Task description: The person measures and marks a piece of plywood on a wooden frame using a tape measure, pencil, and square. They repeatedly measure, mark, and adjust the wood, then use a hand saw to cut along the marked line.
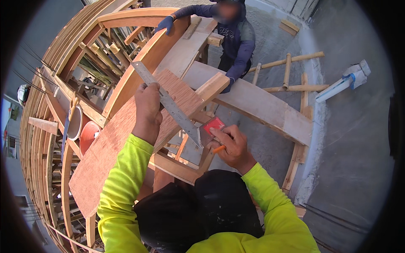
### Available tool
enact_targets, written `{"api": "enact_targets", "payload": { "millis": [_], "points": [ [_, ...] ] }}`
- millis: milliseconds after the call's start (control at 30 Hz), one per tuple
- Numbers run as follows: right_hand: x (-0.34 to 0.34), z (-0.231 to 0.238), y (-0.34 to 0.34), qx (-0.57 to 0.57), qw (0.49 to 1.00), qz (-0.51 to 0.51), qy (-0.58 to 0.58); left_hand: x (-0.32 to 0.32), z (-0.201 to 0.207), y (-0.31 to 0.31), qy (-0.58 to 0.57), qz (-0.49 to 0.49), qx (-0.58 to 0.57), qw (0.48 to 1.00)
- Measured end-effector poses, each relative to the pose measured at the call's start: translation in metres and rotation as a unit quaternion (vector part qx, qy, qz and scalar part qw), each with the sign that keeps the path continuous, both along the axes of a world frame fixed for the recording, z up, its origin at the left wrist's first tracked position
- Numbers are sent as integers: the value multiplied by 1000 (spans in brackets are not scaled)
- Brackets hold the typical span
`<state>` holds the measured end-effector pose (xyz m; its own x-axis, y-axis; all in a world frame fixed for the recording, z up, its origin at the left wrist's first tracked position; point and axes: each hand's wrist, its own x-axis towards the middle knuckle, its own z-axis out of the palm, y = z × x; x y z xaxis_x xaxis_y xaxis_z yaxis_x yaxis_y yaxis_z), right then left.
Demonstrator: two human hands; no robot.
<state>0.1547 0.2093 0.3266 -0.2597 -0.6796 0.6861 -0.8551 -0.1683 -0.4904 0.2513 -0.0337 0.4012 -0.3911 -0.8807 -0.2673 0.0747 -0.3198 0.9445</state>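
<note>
My left hand (pixel 147 109) is closed round a long flat metal ruler (pixel 172 105), which slants over the edge of a plywood sheet (pixel 120 154). One end of the ruler points toward my right hand (pixel 234 148). Between that hand's thumb and fingers is a small flat red thing (pixel 214 125), its kind unclear. An orange pencil (pixel 219 149) also sticks out from the same grip. A light timber batten (pixel 212 89) runs along the sheet's far edge, close to a co-worker's lowered gloved hand (pixel 229 85).
A co-worker (pixel 235 38) stands across from me, one gloved hand (pixel 166 25) on a curved wooden frame (pixel 145 59). A long plank (pixel 270 109) crosses to the right. Two buckets (pixel 88 135) sit at the left. A white pipe (pixel 337 89) and a bamboo ladder-like frame (pixel 287 71) are farther right.
</note>
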Motion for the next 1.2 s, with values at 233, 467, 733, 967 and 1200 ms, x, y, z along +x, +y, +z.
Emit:
{"api": "enact_targets", "payload": {
  "millis": [233,467,733,967,1200],
  "points": [
    [-34,-77,-1,-92,846,-85,-519,-62,-82,14,-130,-101,-186,969],
    [-74,-116,-29,-104,662,-82,-737,-90,-139,52,-232,-82,-422,873],
    [-51,-126,-74,-43,666,-67,-742,-83,-165,2,-286,-144,-561,763],
    [-43,-142,-86,-15,715,-26,-699,-75,-169,4,-282,-187,-576,744],
    [-53,-138,-83,14,728,-35,-684,-67,-162,-2,-267,-183,-571,754]
  ]
}}
